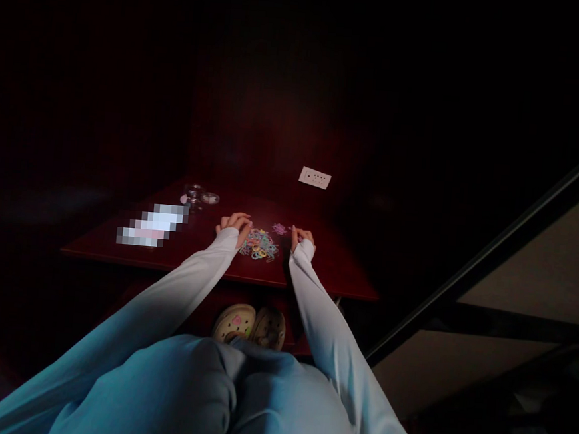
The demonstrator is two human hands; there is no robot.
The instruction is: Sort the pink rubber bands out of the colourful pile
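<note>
A loose pile of small, pastel-coloured elastic bands (261,247) lies near the front of the dark red table. My left hand (233,224) rests at the left edge of this pile, fingers bent but apart, with no held thing visible. To the right of the pile, my right hand (303,237) has its thumb and fingers drawn together. Some purple shows by its fingertips, but what it pinches is too small to make out. A smaller group of purple bands (279,229) sits between the hands, just behind the mixed pile.
At the table's back left stand a clear jar (193,195) and a round clear lid (211,198). A blurred bright rectangle (153,225) lies on the left. A white socket plate (315,177) is on the back wall. The table (205,267) ends above my clogs (234,321).
</note>
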